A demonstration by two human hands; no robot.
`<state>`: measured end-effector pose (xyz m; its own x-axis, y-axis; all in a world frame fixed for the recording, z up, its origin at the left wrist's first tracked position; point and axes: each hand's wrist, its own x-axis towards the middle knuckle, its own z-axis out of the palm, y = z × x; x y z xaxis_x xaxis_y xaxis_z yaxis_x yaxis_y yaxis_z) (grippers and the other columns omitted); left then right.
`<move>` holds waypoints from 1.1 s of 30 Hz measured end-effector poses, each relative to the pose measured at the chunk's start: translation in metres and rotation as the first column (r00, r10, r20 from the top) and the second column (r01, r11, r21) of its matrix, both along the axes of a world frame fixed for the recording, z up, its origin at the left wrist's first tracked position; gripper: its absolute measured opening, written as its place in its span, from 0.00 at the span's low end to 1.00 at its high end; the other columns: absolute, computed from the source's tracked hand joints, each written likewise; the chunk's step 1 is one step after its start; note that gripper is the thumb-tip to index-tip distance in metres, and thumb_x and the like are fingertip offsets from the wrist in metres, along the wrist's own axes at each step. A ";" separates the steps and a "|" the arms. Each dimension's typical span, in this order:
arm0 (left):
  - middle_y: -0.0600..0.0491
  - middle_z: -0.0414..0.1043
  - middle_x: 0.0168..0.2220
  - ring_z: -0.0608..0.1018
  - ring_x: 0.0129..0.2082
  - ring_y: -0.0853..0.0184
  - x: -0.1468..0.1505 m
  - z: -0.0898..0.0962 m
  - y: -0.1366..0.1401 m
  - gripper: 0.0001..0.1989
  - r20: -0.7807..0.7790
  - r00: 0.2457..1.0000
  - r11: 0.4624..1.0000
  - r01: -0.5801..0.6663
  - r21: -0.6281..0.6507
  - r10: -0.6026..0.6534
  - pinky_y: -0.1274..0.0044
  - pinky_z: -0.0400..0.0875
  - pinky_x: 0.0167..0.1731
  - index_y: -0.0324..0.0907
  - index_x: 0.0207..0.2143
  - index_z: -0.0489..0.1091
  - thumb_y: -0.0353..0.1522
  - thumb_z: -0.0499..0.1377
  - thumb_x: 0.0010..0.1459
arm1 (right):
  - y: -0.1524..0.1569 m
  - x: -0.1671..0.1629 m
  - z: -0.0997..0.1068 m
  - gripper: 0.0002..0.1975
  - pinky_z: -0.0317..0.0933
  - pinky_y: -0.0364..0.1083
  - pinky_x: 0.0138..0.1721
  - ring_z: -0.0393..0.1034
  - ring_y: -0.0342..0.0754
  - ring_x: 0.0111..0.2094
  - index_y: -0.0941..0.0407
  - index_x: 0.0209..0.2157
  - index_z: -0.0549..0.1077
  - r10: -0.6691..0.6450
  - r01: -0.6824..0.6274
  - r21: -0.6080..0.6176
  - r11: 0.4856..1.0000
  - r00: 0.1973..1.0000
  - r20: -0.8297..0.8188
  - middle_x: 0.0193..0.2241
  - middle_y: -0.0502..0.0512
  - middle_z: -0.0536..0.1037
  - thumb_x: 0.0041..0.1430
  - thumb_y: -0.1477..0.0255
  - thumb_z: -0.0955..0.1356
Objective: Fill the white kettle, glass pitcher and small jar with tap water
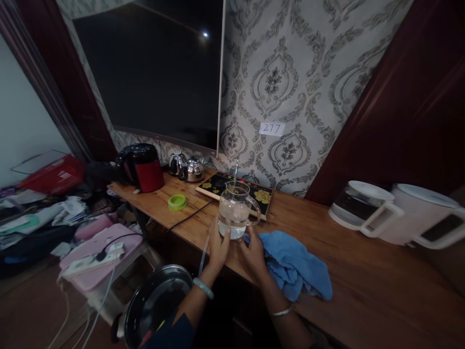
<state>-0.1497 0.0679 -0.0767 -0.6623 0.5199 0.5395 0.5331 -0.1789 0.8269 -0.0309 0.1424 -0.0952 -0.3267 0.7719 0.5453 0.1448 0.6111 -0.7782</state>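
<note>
A clear glass pitcher (234, 213) with a side handle stands upright in front of me, partly filled with clear liquid. My left hand (218, 249) is closed around its lower left side, thumb across the front. Close to the pitcher's base on the right, my right hand (253, 252) has its fingers bent and apart; whether they touch the glass is unclear. A crumpled blue cloth (296, 264) lies beside my right hand. Behind the pitcher is a black panel with gold flowers (263, 195), with a thin shiny spout (237, 169) rising from it.
A green ring-shaped lid (177, 202), metal kettles (193, 169) and a red-black kettle (149, 174) occupy the table's left. White-handled jugs (363, 203) stand right. Below left are a dark basin (160, 295) and a pink stool (127, 237) with a power strip (98, 259).
</note>
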 end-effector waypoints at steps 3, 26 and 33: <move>0.40 0.66 0.64 0.66 0.67 0.53 0.000 0.001 -0.001 0.29 0.001 1.000 1.000 0.003 -0.005 -0.003 0.58 0.58 0.66 0.42 0.65 0.62 0.43 0.55 0.65 | -0.001 0.000 0.003 0.24 0.72 0.57 0.52 0.77 0.58 0.51 0.55 0.56 0.71 0.005 -0.005 -0.004 1.000 1.000 0.009 0.53 0.63 0.79 0.58 0.66 0.67; 0.38 0.65 0.64 0.64 0.67 0.51 0.000 0.001 -0.001 0.30 0.001 1.000 1.000 0.013 -0.012 -0.013 0.56 0.57 0.66 0.40 0.65 0.61 0.44 0.55 0.65 | -0.002 -0.001 0.003 0.24 0.70 0.59 0.54 0.76 0.58 0.53 0.56 0.57 0.71 -0.007 0.007 0.006 1.000 1.000 0.003 0.54 0.64 0.78 0.59 0.66 0.67; 0.40 0.66 0.64 0.66 0.67 0.53 0.001 0.004 -0.002 0.29 -0.006 1.000 1.000 0.012 0.002 -0.012 0.57 0.58 0.66 0.41 0.65 0.62 0.43 0.55 0.65 | -0.001 0.000 0.003 0.24 0.71 0.58 0.53 0.76 0.58 0.51 0.55 0.56 0.72 -0.014 0.014 -0.006 1.000 1.000 0.006 0.52 0.64 0.79 0.58 0.65 0.67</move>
